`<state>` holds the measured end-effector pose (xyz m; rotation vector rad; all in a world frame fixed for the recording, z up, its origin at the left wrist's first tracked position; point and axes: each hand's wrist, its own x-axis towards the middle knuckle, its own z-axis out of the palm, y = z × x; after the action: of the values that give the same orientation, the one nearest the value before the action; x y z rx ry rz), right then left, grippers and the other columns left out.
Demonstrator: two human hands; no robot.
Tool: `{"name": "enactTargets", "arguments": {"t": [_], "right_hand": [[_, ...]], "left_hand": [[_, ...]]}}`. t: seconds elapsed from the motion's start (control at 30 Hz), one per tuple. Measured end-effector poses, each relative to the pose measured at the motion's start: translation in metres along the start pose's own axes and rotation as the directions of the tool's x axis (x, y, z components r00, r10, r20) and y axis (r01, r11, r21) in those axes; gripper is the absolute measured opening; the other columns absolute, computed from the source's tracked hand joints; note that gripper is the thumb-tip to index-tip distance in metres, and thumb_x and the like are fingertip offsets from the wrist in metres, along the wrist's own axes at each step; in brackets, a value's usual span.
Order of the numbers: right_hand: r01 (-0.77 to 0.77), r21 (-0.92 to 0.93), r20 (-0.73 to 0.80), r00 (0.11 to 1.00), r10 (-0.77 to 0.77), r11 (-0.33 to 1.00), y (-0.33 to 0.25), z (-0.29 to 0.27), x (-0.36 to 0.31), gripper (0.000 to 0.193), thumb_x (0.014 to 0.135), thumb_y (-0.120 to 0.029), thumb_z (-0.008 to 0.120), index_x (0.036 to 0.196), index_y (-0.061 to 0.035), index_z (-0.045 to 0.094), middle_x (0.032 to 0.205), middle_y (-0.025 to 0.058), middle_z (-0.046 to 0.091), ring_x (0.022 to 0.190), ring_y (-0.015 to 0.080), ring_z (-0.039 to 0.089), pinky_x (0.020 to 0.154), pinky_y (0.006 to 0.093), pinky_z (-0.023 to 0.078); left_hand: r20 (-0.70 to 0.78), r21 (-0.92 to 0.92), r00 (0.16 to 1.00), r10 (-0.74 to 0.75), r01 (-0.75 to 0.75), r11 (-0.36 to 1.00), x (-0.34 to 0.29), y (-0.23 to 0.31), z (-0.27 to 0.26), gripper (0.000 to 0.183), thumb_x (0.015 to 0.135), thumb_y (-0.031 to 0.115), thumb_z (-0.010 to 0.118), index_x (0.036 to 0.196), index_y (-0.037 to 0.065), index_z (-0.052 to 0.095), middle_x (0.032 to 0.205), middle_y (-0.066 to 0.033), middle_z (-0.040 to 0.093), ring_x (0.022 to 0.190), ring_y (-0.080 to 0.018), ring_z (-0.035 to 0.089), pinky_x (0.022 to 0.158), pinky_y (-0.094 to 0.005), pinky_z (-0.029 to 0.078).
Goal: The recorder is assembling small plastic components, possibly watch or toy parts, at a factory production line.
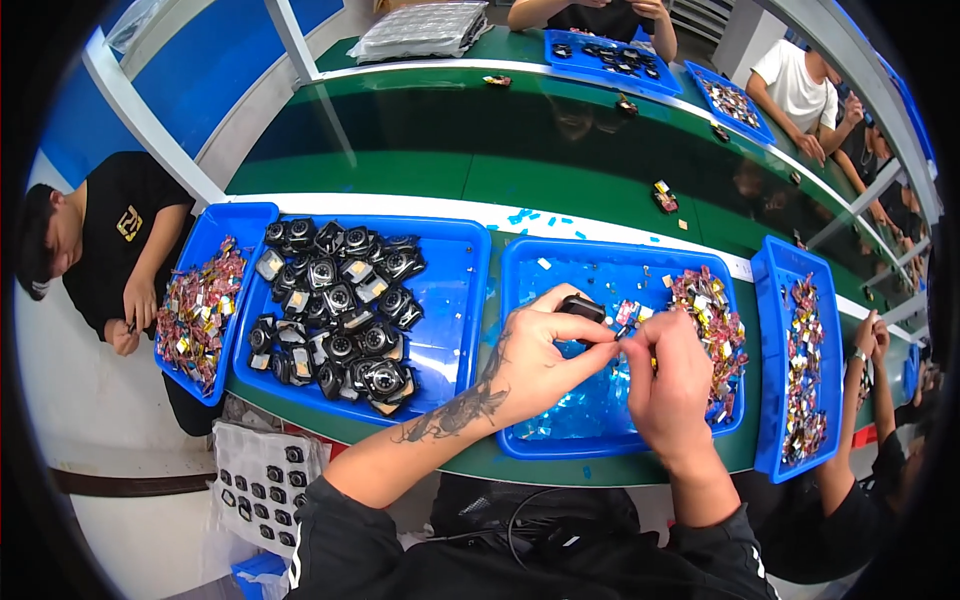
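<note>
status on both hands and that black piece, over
Left hand holding black piece. Right hand close beside it, over blue tray. Loose parts heaped in tray; nothing seen blocking.

On the bench (640, 469), a tray (440, 345) of camera-like units (340, 346) lies just left of a parts bin (620, 446).

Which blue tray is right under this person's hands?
The centre tray, between the wide tray of black units and the narrow tray at its right. Only it has the left hand and right hand above it.
</note>
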<state>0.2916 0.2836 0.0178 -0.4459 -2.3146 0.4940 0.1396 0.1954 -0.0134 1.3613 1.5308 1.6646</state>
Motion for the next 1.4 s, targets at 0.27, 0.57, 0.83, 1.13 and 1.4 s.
{"name": "enactTargets", "arguments": {"t": [0.27,0.57,0.83,1.13,1.4], "right_hand": [[-0.335,0.174,0.33,0.906,0.266,0.926,0.006,-0.018,-0.021,0.037,0.083,0.01,0.061,0.119,0.0027,0.06,0.106,0.0146,0.058,0.077,0.0161,0.062,0.066,0.0268,0.052],[-0.242,0.833,0.131,0.96,0.249,0.497,0.025,0.002,-0.016,0.012,0.086,0.007,0.061,0.096,0.0034,0.066,0.109,0.0139,0.061,0.097,0.0185,0.062,0.085,0.0295,0.052],[-0.177,0.397,-0.048,0.976,0.213,0.9,0.007,-0.01,-0.009,0.017,0.076,0.008,0.071,0.092,0.0017,0.072,0.083,0.0131,0.072,0.081,0.0221,0.07,0.071,0.0302,0.055],[-0.103,0.205,-0.193,0.971,0.143,0.973,-0.023,0.03,0.0,0.02,0.074,0.006,0.074,0.093,-0.0005,0.072,0.082,0.0126,0.069,0.073,0.0239,0.068,0.064,0.031,0.054],[-0.163,0.25,-0.221,0.95,0.22,0.955,-0.023,0.024,-0.006,0.023,0.073,0.009,0.073,0.095,0.0003,0.071,0.086,0.013,0.068,0.075,0.0228,0.067,0.065,0.0301,0.053]], "left_hand": [[0.19,-0.4,0.928,-0.322,0.372,0.838,0.005,0.001,-0.009,0.012,0.084,0.002,0.073,0.094,-0.004,0.072,0.088,-0.0061,0.068,0.081,-0.0094,0.061,0.071,-0.0224,0.048],[0.316,-0.368,0.929,-0.194,0.308,0.877,0.004,0.006,-0.005,0.021,0.096,0.003,0.056,0.113,-0.002,0.067,0.109,-0.0087,0.065,0.094,-0.0126,0.062,0.084,-0.026,0.05],[0.017,-0.275,0.98,-0.2,0.197,0.941,0.001,-0.001,0.005,0.024,0.098,0.0,0.048,0.12,-0.001,0.056,0.12,-0.0157,0.061,0.112,-0.0164,0.059,0.096,-0.0304,0.047],[-0.112,-0.19,0.992,-0.065,0.043,0.981,-0.002,0.006,0.006,0.023,0.09,-0.007,0.057,0.112,-0.003,0.061,0.109,-0.0121,0.064,0.102,-0.0184,0.065,0.09,-0.031,0.052],[-0.118,-0.13,0.98,-0.16,0.144,0.981,0.0,0.01,-0.001,0.02,0.089,0.0,0.065,0.109,-0.005,0.066,0.099,-0.0117,0.07,0.099,-0.0163,0.066,0.088,-0.0286,0.054]]}}
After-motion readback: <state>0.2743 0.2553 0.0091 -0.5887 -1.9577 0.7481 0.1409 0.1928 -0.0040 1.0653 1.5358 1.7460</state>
